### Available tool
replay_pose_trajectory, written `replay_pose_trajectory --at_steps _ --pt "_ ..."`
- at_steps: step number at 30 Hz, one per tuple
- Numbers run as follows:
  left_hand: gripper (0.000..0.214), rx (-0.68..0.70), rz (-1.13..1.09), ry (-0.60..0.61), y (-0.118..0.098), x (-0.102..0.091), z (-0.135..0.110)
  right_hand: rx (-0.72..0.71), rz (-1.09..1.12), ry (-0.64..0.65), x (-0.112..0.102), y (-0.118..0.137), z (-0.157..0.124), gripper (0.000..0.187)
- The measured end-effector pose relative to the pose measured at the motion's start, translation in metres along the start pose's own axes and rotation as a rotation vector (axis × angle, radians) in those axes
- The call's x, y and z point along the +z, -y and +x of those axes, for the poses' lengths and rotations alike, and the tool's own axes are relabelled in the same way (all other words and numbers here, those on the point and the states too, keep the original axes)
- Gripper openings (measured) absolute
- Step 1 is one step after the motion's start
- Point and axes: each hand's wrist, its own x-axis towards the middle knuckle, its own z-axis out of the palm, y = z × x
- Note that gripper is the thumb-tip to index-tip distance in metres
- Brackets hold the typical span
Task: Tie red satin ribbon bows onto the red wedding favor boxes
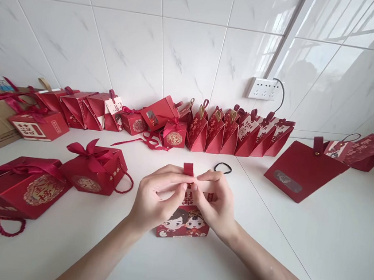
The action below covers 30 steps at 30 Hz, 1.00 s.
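Observation:
A red gift box (pixel 183 226) with two cartoon figures on its front stands upright on the white table in front of me. My left hand (pixel 164 195) pinches the top of the box from the left, thumb in front and fingers behind. From the right, my right hand (pixel 215 201) pinches the same top edge, its thumb beside the left thumb. Between the fingertips a red ribbon loop (pixel 188 169) sticks up. Both hands cover much of the box's upper part. Just behind the right hand lies a black elastic band (pixel 223 167).
Several red gift boxes (pixel 197 130) line the tiled wall. Two larger boxes, one with a bow (pixel 93 172) and one with a rope handle (pixel 31 188), stand at left. A red box (pixel 304 172) leans at right. A power strip (pixel 263 89) is on the wall.

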Motion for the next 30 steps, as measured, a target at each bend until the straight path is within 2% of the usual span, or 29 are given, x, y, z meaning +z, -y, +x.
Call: replay_pose_trajectory --at_steps 2,4,9,22,30 --pt "0.024 -0.006 0.015 -0.005 -0.0005 0.0007 0.0002 0.092 0.019 0.004 -0.0003 0.0002 -0.0019 0.014" --pt "0.023 -0.012 0.013 -0.010 -0.0005 0.0013 0.0000 0.126 0.039 0.020 -0.0010 0.0003 -0.0029 0.013" --pt "0.024 -0.016 -0.023 0.007 0.0011 0.0010 -0.0007 0.052 0.042 0.060 -0.0023 0.0009 -0.0013 0.011" --pt "0.022 -0.067 -0.043 0.010 -0.0003 -0.0001 -0.0009 0.091 0.032 0.082 -0.0021 -0.0006 -0.0014 0.010" --pt "0.019 -0.077 -0.024 0.032 0.0008 -0.0015 -0.0019 0.045 0.033 0.117 -0.0092 -0.0024 -0.0035 0.007"
